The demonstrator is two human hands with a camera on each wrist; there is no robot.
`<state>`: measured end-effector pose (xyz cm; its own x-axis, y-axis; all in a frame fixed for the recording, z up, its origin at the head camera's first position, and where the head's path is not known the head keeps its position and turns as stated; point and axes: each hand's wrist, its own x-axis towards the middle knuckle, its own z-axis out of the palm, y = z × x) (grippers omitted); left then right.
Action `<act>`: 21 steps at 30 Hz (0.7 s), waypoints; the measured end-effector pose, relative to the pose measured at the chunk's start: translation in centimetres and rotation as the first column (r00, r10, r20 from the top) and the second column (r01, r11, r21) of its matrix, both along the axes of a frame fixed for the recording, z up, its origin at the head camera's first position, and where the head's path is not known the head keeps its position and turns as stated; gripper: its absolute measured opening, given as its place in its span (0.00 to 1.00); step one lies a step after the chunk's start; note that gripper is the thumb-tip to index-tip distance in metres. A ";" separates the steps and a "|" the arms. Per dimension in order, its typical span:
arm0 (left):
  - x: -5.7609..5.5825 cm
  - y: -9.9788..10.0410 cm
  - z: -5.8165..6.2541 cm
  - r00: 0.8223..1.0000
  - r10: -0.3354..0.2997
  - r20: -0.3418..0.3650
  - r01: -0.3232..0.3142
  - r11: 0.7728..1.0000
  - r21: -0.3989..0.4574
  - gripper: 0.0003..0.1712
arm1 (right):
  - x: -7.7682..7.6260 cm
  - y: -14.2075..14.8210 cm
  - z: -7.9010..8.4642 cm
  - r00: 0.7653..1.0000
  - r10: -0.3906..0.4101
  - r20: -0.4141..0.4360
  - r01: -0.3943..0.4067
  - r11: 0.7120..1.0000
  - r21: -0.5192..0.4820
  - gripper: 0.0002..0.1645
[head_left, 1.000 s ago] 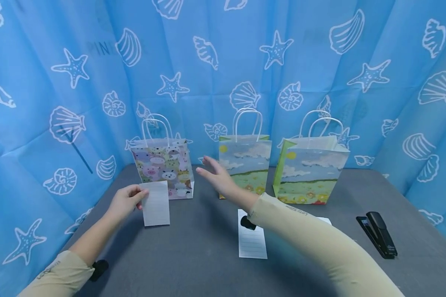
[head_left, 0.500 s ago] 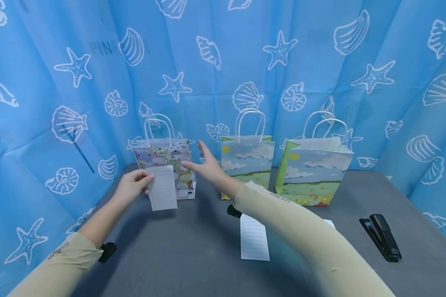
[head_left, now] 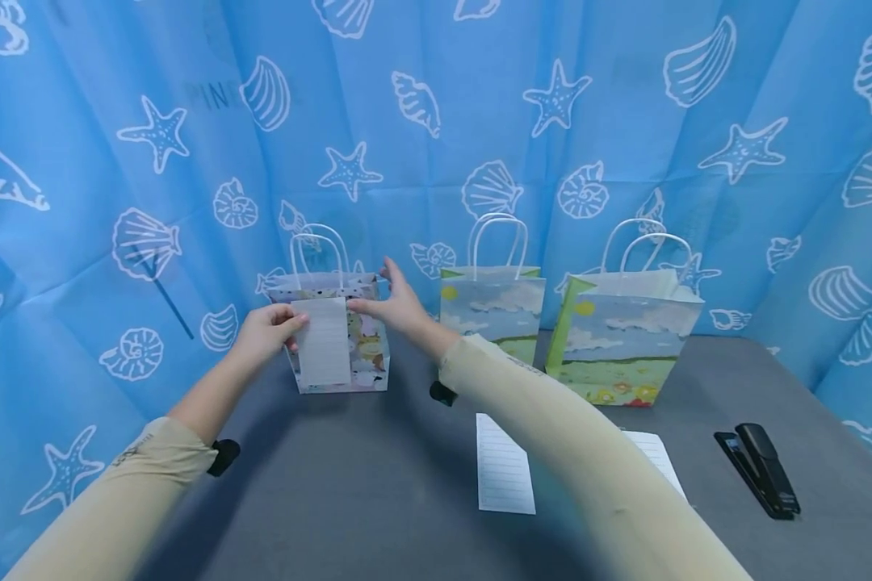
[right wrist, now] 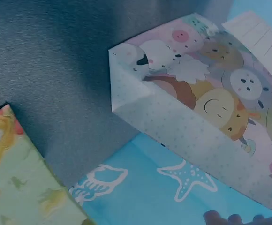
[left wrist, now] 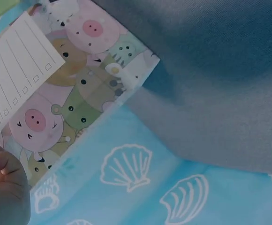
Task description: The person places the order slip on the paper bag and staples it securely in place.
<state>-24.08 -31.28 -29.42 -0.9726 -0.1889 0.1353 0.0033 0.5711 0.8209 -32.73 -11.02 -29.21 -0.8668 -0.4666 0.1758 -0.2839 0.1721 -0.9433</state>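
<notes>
At the table's back left stands a gift bag (head_left: 370,355) printed with cartoon animals, its white handles upright. My left hand (head_left: 265,332) pinches a lined sheet of paper (head_left: 324,347) by its left edge, thumb in front. The sheet hangs over the bag's front, its top just below the bag's rim. Small checkboxes show along the sheet (left wrist: 23,70) in the left wrist view. My right hand (head_left: 401,309) is at the bag's upper right, fingers extended and thumb tip beside the sheet's top right corner. Only its fingertips (right wrist: 213,217) show in the right wrist view, beside the bag's side.
Two landscape-print gift bags stand farther right, one in the middle (head_left: 490,315) and one at the right (head_left: 621,355). Lined sheets lie on the grey table, one at centre (head_left: 505,476), another (head_left: 657,456) partly behind my right sleeve. A black stapler (head_left: 759,472) lies at right.
My left hand has lifted the sheet up and to the right against the bag's front. My right hand has moved left to the bag's top right edge.
</notes>
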 end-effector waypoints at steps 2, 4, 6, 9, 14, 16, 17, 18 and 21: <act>-0.2 0.1 0.3 1.000 0.008 0.006 -0.008 1.000 -0.012 0.16 | -0.3 -0.4 0.1 1.000 0.004 0.016 -0.004 1.000 0.003 0.61; -0.4 0.2 0.5 1.000 0.016 0.013 -0.016 1.000 -0.016 0.16 | -0.4 -0.7 0.2 1.000 0.006 0.023 -0.006 1.000 0.015 0.60; -0.7 0.3 0.6 1.000 0.021 0.015 -0.021 1.000 -0.010 0.16 | -0.6 -1.0 0.2 1.000 0.004 0.023 -0.005 1.000 0.026 0.58; -1.1 0.4 0.6 0.999 0.034 0.010 -0.034 0.999 0.008 0.16 | -0.7 -1.2 0.1 1.000 -0.005 0.013 0.005 1.000 0.028 0.55; -1.4 0.3 0.6 0.999 0.046 0.018 -0.047 0.999 0.028 0.17 | -0.9 -1.7 -0.1 0.999 -0.017 0.028 0.018 1.000 -0.006 0.47; -1.4 0.2 0.6 0.998 0.051 0.024 -0.052 0.998 0.036 0.17 | -1.0 -1.8 -0.2 0.999 -0.015 0.045 0.017 0.999 -0.031 0.43; -1.5 0.1 0.6 0.998 0.055 0.027 -0.056 0.998 0.042 0.17 | -1.0 -1.9 -0.2 0.999 -0.014 0.052 0.017 0.999 -0.043 0.42; -1.5 0.1 0.7 0.998 0.059 0.029 -0.060 0.997 0.049 0.17 | -1.1 -2.0 -0.2 0.998 -0.012 0.059 0.016 0.998 -0.055 0.40; -1.5 0.0 0.7 0.997 0.073 0.038 -0.075 0.995 0.065 0.17 | -1.1 -2.4 -0.1 0.997 -0.009 0.078 0.015 0.997 -0.079 0.33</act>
<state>-25.62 -31.27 -28.68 -0.9595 -0.2683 0.0855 -0.0671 0.5126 0.8560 -33.86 -13.38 -29.34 -0.8847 -0.4434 0.1437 -0.2077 0.0989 -0.9732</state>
